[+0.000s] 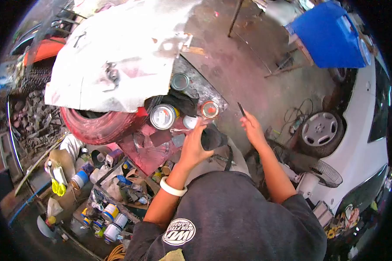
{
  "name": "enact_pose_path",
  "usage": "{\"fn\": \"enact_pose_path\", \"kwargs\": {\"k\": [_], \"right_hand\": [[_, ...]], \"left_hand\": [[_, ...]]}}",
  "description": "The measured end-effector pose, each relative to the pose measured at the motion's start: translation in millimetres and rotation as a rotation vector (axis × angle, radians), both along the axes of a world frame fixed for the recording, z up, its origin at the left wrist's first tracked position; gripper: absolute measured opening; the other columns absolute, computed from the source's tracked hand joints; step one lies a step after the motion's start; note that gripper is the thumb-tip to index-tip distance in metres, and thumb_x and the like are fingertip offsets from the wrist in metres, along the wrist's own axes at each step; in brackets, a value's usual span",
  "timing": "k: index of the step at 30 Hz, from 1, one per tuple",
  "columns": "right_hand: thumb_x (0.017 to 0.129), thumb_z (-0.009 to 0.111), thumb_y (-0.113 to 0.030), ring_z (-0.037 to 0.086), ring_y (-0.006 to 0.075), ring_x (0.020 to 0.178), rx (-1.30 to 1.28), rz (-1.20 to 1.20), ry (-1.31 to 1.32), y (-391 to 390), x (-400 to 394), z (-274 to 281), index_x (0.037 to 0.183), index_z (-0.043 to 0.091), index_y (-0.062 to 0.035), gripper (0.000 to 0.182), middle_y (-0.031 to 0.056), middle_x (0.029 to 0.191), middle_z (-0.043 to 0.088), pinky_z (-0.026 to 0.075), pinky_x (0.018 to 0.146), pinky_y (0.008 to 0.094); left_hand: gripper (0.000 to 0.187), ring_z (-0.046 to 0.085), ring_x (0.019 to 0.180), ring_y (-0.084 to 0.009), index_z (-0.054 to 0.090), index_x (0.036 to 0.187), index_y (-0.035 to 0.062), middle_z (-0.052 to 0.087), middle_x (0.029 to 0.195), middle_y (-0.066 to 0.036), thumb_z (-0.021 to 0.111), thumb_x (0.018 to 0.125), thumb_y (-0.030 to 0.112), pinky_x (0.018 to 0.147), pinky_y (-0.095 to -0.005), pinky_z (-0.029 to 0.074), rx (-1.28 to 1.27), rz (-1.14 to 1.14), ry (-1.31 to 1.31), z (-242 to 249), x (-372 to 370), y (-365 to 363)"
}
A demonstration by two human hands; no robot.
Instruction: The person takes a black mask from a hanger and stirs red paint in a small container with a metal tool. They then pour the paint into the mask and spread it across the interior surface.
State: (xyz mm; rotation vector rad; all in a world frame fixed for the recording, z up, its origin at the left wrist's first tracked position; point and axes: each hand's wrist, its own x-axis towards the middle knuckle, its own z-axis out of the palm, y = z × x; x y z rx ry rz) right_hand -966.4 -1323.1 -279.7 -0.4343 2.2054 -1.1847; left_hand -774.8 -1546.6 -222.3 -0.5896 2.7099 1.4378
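My left hand (pixel 190 148) curves around a dark, round, cup-like thing (pixel 211 138), thumb on the near side and fingers on the far side. Its contents cannot be made out. In my right hand (pixel 252 128) is a thin dark stick (pixel 241 109), pinched and pointing up and away. Just beyond my left hand, on a stained board, stand a white-lidded paint can (pixel 163 116), a smaller can with an orange-red rim (pixel 209 109), a white round lid (pixel 190 122) and a grey-green tin (pixel 180 81). A black cloth (pixel 185 102) lies among them.
A white sheet (pixel 117 52) covers a surface at the upper left, above a red-dusted tire (pixel 101 127). Boxes of cans (pixel 110 212) sit lower left. To the right are a white car (pixel 357 126), a fan (pixel 325 173) and a blue drum (pixel 329 35).
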Motion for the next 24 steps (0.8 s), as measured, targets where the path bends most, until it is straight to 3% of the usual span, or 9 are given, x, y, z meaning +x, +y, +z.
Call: {"fn": "enact_pose_path", "kwargs": {"k": [1, 4, 7, 10, 13, 14, 19, 22, 24], "right_hand": [[0.11, 0.056, -0.019, 0.064, 0.0251, 0.094, -0.013, 0.099, 0.171, 1, 4, 5, 0.148, 0.061, -0.0115, 0.04, 0.0107, 0.11, 0.065, 0.052, 0.085, 0.0348], [0.106, 0.059, -0.016, 0.062, 0.0275, 0.1, -0.054, 0.343, 0.28, -42, 31, 67, 0.143, 0.066, -0.0112, 0.038, 0.0135, 0.113, 0.062, 0.051, 0.089, 0.0362], [0.1, 0.067, -0.017, 0.065, 0.0315, 0.112, -0.098, 0.678, 0.458, -109, 55, 58, 0.141, 0.068, -0.019, 0.041, 0.0119, 0.12, 0.064, 0.052, 0.095, 0.0434], [0.095, 0.067, -0.014, 0.064, 0.0324, 0.115, -0.016, 1.036, 0.655, -190, 77, 61, 0.133, 0.071, -0.0195, 0.039, 0.0114, 0.12, 0.063, 0.051, 0.095, 0.0473], [0.094, 0.064, -0.014, 0.063, 0.0322, 0.118, -0.016, 1.216, 0.839, -250, 89, 37, 0.13, 0.071, -0.0217, 0.038, 0.0111, 0.118, 0.064, 0.051, 0.094, 0.0499], [0.091, 0.065, -0.01, 0.064, 0.0312, 0.11, -0.037, 1.23, 0.947, -263, 91, 35, 0.13, 0.071, -0.0205, 0.04, 0.0083, 0.113, 0.063, 0.051, 0.088, 0.0482], [0.093, 0.064, -0.018, 0.06, 0.0348, 0.123, 0.004, 1.26, 0.916, -287, 99, 22, 0.13, 0.069, -0.0228, 0.037, 0.0118, 0.128, 0.063, 0.049, 0.104, 0.0526], [0.091, 0.067, -0.018, 0.058, 0.0355, 0.127, -0.164, 1.178, 1.022, -275, 100, 17, 0.131, 0.068, -0.019, 0.04, 0.0111, 0.131, 0.063, 0.046, 0.109, 0.0539], [0.086, 0.073, -0.015, 0.058, 0.0374, 0.128, -0.302, 1.063, 1.015, -255, 108, 28, 0.134, 0.066, -0.0112, 0.049, 0.0133, 0.132, 0.062, 0.047, 0.109, 0.0546]], "left_hand": [[0.097, 0.059, 0.134, -0.0388, 0.049, 0.145, 0.0047, 0.055, 0.153, -0.019, 0.095, 0.06, 0.016, 0.108, -0.048, 0.047, 0.065, 0.038, -0.033, 13, 11, 0], [0.098, 0.06, 0.132, -0.0378, 0.05, 0.146, 0.0058, 0.062, 0.141, -0.017, 0.095, 0.06, 0.016, 0.108, -0.0482, 0.047, 0.051, 0.167, -0.03, 45, 58, 0], [0.099, 0.062, 0.128, -0.037, 0.051, 0.145, 0.0061, 0.063, 0.139, -0.016, 0.096, 0.058, 0.016, 0.107, -0.0471, 0.049, -0.04, 0.306, 0.07, 72, 110, -7], [0.097, 0.063, 0.126, -0.0373, 0.052, 0.144, 0.0071, 0.064, 0.139, -0.015, 0.096, 0.059, 0.015, 0.106, -0.0468, 0.049, -0.173, 0.454, 0.095, 100, 161, -12], [0.096, 0.063, 0.126, -0.0374, 0.052, 0.145, 0.0072, 0.063, 0.141, -0.015, 0.095, 0.059, 0.013, 0.107, -0.0465, 0.049, -0.332, 0.589, 0.115, 112, 216, -11], [0.096, 0.063, 0.126, -0.0375, 0.052, 0.145, 0.007, 0.063, 0.14, -0.016, 0.095, 0.059, 0.012, 0.107, -0.0464, 0.049, -0.329, 0.652, 0.105, 115, 233, -9], [0.096, 0.063, 0.125, -0.0359, 0.051, 0.147, 0.0057, 0.063, 0.136, -0.016, 0.092, 0.06, 0.01, 0.108, -0.0446, 0.049, -0.269, 0.975, 0.061, 115, 293, 14], [0.093, 0.063, 0.124, -0.0343, 0.051, 0.147, 0.0051, 0.062, 0.133, -0.016, 0.091, 0.062, 0.01, 0.109, -0.043, 0.048, -0.298, 1.074, 0.098, 111, 308, 25], [0.092, 0.062, 0.124, -0.0348, 0.051, 0.147, 0.0051, 0.062, 0.133, -0.017, 0.091, 0.064, 0.009, 0.11, -0.0429, 0.048, -0.284, 1.135, 0.131, 110, 309, 34]]}}
